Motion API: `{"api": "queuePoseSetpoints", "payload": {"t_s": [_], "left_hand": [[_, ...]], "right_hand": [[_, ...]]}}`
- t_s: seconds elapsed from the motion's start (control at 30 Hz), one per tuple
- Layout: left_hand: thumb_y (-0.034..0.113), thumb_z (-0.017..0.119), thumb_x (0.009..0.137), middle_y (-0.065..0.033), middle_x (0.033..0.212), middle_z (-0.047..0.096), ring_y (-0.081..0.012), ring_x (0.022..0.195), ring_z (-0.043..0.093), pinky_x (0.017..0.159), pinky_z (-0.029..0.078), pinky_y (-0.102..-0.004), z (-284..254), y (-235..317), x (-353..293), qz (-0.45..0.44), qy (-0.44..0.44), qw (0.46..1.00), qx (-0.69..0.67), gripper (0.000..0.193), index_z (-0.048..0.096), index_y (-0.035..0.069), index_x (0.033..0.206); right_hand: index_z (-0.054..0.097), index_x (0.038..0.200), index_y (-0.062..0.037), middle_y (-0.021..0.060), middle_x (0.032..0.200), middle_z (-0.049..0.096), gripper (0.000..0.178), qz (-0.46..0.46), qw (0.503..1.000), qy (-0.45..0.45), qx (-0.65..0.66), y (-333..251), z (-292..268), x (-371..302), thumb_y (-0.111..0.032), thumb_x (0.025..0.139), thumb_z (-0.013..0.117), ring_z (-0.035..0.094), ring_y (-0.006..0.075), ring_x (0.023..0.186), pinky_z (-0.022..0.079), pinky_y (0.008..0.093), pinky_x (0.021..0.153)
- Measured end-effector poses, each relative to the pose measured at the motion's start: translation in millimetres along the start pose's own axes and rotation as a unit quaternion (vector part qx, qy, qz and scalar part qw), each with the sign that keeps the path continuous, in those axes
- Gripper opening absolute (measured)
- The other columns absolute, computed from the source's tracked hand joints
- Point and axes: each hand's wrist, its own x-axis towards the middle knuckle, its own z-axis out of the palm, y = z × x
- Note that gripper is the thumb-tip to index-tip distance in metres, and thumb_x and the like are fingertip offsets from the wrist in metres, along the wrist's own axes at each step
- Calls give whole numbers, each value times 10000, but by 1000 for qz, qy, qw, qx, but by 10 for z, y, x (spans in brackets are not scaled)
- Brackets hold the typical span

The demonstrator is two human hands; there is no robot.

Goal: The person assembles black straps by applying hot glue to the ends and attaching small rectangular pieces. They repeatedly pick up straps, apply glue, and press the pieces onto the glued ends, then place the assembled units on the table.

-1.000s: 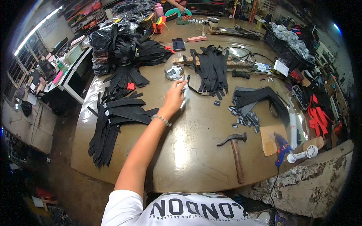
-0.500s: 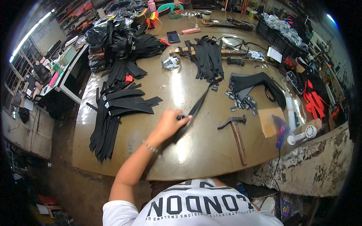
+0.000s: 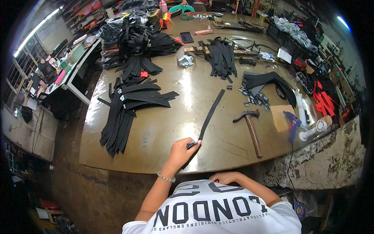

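Note:
My left hand (image 3: pixel 183 154) is closed on a narrow black strap (image 3: pixel 210 113) over the near middle of the table. One end of the strap reaches away to the right across the tabletop, and a short length hangs below my fingers. A small dark piece (image 3: pixel 191 144) shows at my fingertips, too small to name. At the table's near edge, close to my shirt, rests my right hand (image 3: pixel 223 177); its fingers are mostly hidden. Beyond the strap's far end lies a single small dark clip (image 3: pixel 229 87). Many similar clips (image 3: pixel 255 98) are heaped to its right.
A hammer (image 3: pixel 251 132) lies right of the strap, near brown cardboard (image 3: pixel 281 117) and a blue heat gun (image 3: pixel 292 123). Bundles of black straps (image 3: pixel 146 97) cover the left side; another bundle (image 3: pixel 220 58) lies farther back. A clear tub (image 3: pixel 186 60) and a tablet (image 3: pixel 186 37) stand beyond.
My left hand has drawn the strap nearer to me, and its far end has come away from the far strap bundle. My right hand has come into view at the table edge.

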Motion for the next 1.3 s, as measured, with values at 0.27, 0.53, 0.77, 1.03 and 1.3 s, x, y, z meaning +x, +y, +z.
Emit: {"api": "queuePoseSetpoints", "payload": {"t_s": [0.27,0.53,0.77,1.03,1.3], "left_hand": [[316,742,843,-200,599,578,-223,485,505,506,414,-355,12,-27,33,43,0,998,50,363,671,-30,760],[328,740,841,-216,603,568,-247,482,503,506,418,-368,16,-22,8,37,0,998,55,370,671,-26,759],[344,736,839,-220,624,580,-311,513,543,520,432,-381,23,-23,-18,59,14,996,69,370,670,-10,753],[314,731,845,-217,612,570,-313,508,535,525,440,-386,67,-99,-9,85,29,993,70,345,666,-7,737],[293,725,867,-196,595,562,-233,488,449,500,406,-356,74,-135,-1,87,32,993,74,333,670,-20,768]], "right_hand": [[653,1072,59,111,984,721,390,24,999,9,-39,-297,-68,-85,-264,861,708,606,154,878,492,328,804],[632,1085,43,166,1070,661,338,-85,985,92,-118,-445,72,-114,-234,892,634,642,264,907,507,386,799],[596,1039,8,183,970,572,276,-158,924,121,-327,-574,202,-224,-212,877,558,623,368,922,534,455,771],[564,1061,-9,182,956,575,257,-134,901,216,-352,-674,300,-227,-185,876,538,625,368,951,533,438,788],[626,1002,8,245,972,647,249,33,952,230,-198,-719,216,-102,-209,916,540,638,391,918,493,455,803]]}}
